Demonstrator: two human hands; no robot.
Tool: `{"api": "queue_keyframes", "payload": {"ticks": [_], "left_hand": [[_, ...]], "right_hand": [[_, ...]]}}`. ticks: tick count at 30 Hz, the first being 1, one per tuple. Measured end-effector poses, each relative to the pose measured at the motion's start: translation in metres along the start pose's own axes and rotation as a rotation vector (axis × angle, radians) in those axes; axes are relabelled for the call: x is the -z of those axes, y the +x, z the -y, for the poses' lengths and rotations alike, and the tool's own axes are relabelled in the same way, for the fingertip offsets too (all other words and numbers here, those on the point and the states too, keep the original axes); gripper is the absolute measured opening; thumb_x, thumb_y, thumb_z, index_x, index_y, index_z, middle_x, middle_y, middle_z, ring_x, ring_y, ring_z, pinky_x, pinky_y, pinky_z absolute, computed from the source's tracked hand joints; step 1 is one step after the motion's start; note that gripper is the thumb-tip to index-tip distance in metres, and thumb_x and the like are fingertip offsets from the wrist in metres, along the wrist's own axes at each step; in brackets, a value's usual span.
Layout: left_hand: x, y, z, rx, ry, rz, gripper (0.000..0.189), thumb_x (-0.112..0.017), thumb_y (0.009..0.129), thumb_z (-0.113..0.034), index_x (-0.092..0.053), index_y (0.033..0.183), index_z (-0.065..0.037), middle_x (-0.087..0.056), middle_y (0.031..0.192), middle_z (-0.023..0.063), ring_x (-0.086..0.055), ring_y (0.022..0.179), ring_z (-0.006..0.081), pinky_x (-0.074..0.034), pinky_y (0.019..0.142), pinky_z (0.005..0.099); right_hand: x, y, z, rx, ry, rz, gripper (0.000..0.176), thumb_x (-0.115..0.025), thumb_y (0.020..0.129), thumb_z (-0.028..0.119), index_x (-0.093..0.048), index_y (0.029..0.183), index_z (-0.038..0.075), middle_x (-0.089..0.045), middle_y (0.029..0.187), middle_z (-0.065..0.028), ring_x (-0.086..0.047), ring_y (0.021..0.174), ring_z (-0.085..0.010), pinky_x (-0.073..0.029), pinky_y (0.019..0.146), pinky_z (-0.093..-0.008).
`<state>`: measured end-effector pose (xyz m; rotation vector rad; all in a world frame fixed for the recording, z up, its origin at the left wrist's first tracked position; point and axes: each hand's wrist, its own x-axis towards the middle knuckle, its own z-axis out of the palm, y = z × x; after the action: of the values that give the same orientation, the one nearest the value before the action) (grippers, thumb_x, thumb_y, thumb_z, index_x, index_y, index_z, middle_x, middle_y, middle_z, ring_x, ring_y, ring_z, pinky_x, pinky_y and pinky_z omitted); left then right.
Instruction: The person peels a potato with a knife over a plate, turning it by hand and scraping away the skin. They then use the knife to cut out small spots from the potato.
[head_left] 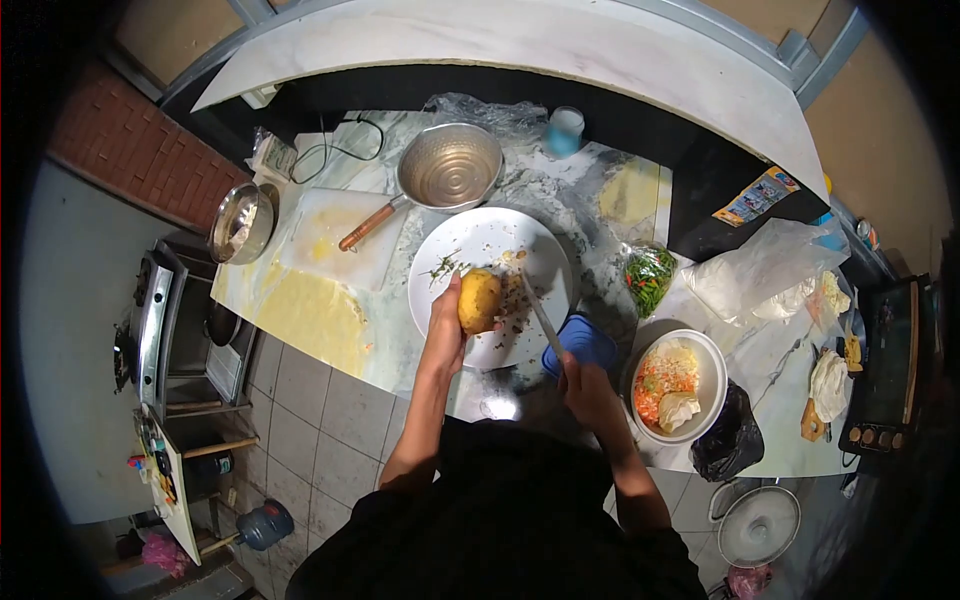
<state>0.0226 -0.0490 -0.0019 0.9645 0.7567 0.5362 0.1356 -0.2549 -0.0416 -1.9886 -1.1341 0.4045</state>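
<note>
My left hand [446, 325] is closed around a potato [480, 302], a yellow-brown one with a few dark patches, held above a large white plate [435, 245]. In my right hand [590, 395] is a knife [543, 317], gripped by its handle, with the blade angled up and left over the plate's right side. Blade and potato are apart. Brown scraps and small green bits lie scattered on the plate. Just right of the plate, partly under the knife, sits a blue plastic lid or container [588, 345].
A hammered pan [450, 165] with a wooden handle stands behind the plate, beside a white cutting board [335, 235]. On the right are a white bowl [718, 385] of chopped vegetables, bagged green chillies [649, 278] and a black bag [728, 435]. A metal bowl [241, 224] sits far left.
</note>
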Motion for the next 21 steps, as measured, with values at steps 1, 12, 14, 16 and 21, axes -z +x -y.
{"api": "queue_keyframes", "payload": {"ticks": [1, 12, 14, 16, 21], "left_hand": [[-0.001, 0.003, 0.003, 0.001, 0.01, -0.047, 0.061, -0.029, 0.102, -0.048, -0.056, 0.116, 0.005, -0.064, 0.094, 0.0161, -0.067, 0.082, 0.0225, -0.058, 0.067, 0.0331], [-0.017, -0.004, 0.029, 0.105, -0.233, 0.042, 0.052, -0.037, 0.1, -0.048, -0.049, 0.128, -0.006, -0.057, 0.121, 0.0097, -0.051, 0.117, 0.0217, -0.038, 0.103, 0.0401], [-0.018, -0.004, 0.034, 0.165, -0.328, 0.061, 0.051, -0.036, 0.099, -0.049, -0.049, 0.129, -0.008, -0.057, 0.12, 0.01, -0.052, 0.116, 0.0225, -0.037, 0.103, 0.0406], [-0.031, -0.009, 0.025, 0.162, -0.349, 0.017, 0.051, -0.034, 0.099, -0.048, -0.05, 0.128, -0.008, -0.058, 0.118, 0.0099, -0.054, 0.111, 0.0228, -0.041, 0.099, 0.0402], [-0.037, -0.011, 0.03, -0.009, -0.121, -0.206, 0.049, -0.038, 0.101, -0.044, -0.057, 0.113, -0.001, -0.063, 0.096, 0.009, -0.062, 0.076, 0.016, -0.052, 0.06, 0.0289]], "right_hand": [[-0.001, 0.003, -0.003, 0.109, -0.023, -0.065, 0.039, -0.041, 0.102, 0.029, -0.057, 0.083, -0.001, -0.05, 0.053, -0.0099, -0.056, 0.051, -0.0201, -0.042, 0.052, -0.034], [-0.006, 0.059, 0.059, -0.042, 0.44, 0.171, 0.018, -0.044, 0.101, 0.016, -0.047, 0.092, 0.001, -0.052, 0.052, -0.0083, -0.052, 0.038, -0.0176, -0.04, 0.039, -0.0322], [-0.016, 0.066, 0.059, 0.105, 0.243, 0.024, 0.018, -0.047, 0.1, 0.014, -0.047, 0.089, -0.001, -0.053, 0.053, -0.0151, -0.057, 0.044, -0.0293, -0.044, 0.044, -0.0378], [-0.017, 0.068, 0.062, 0.144, 0.213, -0.01, 0.017, -0.048, 0.099, 0.013, -0.047, 0.091, -0.002, -0.054, 0.055, -0.0186, -0.058, 0.049, -0.0348, -0.044, 0.047, -0.041], [-0.016, 0.068, 0.07, 0.1, 0.113, 0.027, 0.017, -0.051, 0.097, 0.012, -0.049, 0.095, -0.004, -0.056, 0.06, -0.0251, -0.059, 0.062, -0.0447, -0.045, 0.055, -0.049]]}}
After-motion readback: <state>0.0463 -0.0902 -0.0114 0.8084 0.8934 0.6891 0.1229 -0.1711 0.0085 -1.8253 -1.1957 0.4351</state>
